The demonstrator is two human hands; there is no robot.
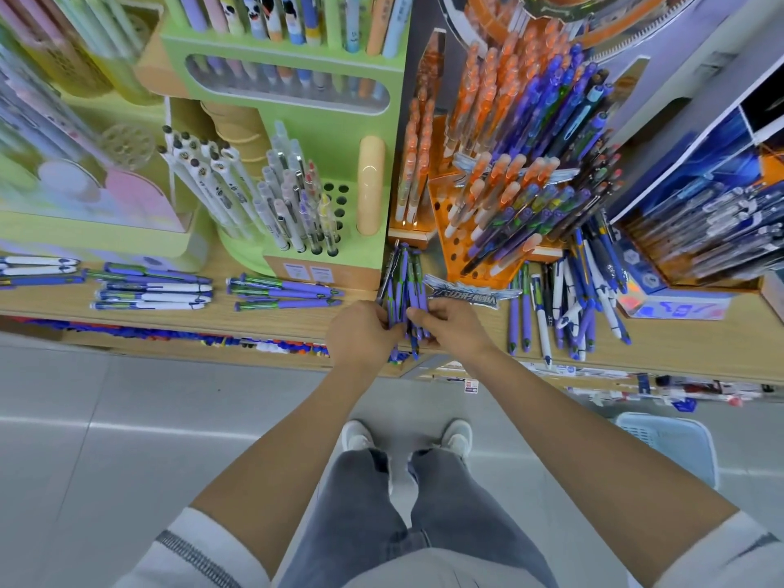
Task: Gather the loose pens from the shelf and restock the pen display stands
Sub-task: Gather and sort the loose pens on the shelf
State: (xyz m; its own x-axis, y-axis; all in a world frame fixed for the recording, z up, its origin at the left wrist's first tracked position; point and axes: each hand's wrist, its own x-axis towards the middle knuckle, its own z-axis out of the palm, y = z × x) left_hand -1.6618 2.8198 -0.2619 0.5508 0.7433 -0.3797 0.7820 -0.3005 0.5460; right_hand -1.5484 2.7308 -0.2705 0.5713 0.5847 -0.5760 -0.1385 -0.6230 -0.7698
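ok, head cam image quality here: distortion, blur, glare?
Head view: strong fisheye, the shelf edge bows; centre is sharp, both the left hand and right hand on the purple pen bundle; the pastel displays at upper left go soft; a glare spot sits on the peach cylinder; lighting even, hardly any shadows.

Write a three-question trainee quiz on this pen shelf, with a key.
1. True or false: the left hand and the right hand both grip the bundle of purple-and-green plastic pens.
2. The untidy pile of loose purple and white pens lies: A) in a bin; B) on the light wooden shelf, right of the hands; C) in a drawer.
3. Fill in: the orange plastic display stand has unfilled ____ in its front panel.
Key: 1 true; 2 B; 3 holes.
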